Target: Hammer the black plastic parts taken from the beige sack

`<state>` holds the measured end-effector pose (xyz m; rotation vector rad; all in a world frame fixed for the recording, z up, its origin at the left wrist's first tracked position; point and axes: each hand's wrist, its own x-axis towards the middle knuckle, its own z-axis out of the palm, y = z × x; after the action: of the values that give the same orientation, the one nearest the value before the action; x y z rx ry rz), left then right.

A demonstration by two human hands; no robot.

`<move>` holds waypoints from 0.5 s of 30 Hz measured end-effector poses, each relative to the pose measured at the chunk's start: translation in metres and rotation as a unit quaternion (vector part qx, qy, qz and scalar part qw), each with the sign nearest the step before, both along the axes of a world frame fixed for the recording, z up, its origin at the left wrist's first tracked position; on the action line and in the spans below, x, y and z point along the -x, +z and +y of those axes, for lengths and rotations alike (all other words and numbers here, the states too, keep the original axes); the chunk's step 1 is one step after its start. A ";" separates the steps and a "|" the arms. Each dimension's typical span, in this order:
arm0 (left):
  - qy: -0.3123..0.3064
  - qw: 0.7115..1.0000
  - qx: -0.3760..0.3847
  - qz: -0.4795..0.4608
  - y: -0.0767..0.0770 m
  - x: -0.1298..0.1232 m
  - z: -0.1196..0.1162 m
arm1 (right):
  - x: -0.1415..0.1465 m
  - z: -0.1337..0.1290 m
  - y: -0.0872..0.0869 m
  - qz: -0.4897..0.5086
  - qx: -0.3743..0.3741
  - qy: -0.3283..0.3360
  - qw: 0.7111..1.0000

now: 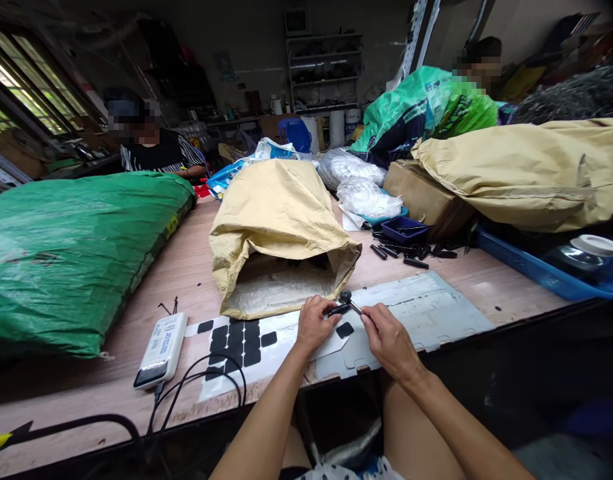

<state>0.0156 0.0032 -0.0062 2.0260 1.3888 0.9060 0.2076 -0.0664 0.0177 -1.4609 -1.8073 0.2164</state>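
Observation:
My left hand (314, 325) is closed on a slim black piece (339, 309), just in front of the open mouth of a tan sack (281, 200). My right hand (390, 339) pinches a thin metal rod with a round black end (345, 296); that end meets or nearly meets the black piece, and I cannot tell which. Below the fingers lies a single black rounded square (345, 329). To the left, a white sheet (281, 357) carries several more black squares (235, 343). Under my right hand is a grey flat board (436, 310).
A white power bank (161, 350) with black cables (186, 377) lies left. A green sack (71, 253) bulges farther left. Several black handle-like parts (416, 263) lie by a purple tray (405, 230). A blue tray (526, 263) holds a jar (584, 257). Two people sit beyond.

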 end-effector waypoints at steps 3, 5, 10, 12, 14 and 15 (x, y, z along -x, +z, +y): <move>-0.003 1.000 -0.001 0.003 0.002 -0.001 -0.001 | 0.011 -0.007 -0.003 -0.022 -0.006 0.011 1.000; 0.000 1.000 0.000 0.007 0.003 -0.001 -0.001 | 0.014 -0.010 -0.005 -0.044 -0.005 0.006 0.999; 0.007 1.000 0.006 0.004 0.003 -0.001 -0.001 | 0.005 -0.009 -0.007 -0.054 -0.014 -0.030 0.998; 0.005 1.000 0.004 0.005 0.003 -0.001 -0.001 | 0.000 -0.008 -0.008 -0.057 -0.022 -0.044 0.997; 0.005 1.000 0.002 0.007 0.003 -0.001 -0.001 | -0.002 -0.007 -0.009 -0.072 -0.019 -0.047 0.996; 0.006 1.000 0.001 0.008 0.003 -0.001 -0.001 | -0.003 -0.007 -0.009 -0.081 -0.015 -0.045 0.996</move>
<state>0.0165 0.0019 -0.0035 2.0288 1.4103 0.8947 0.2103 -0.0734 0.0084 -1.5729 -1.8582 0.0267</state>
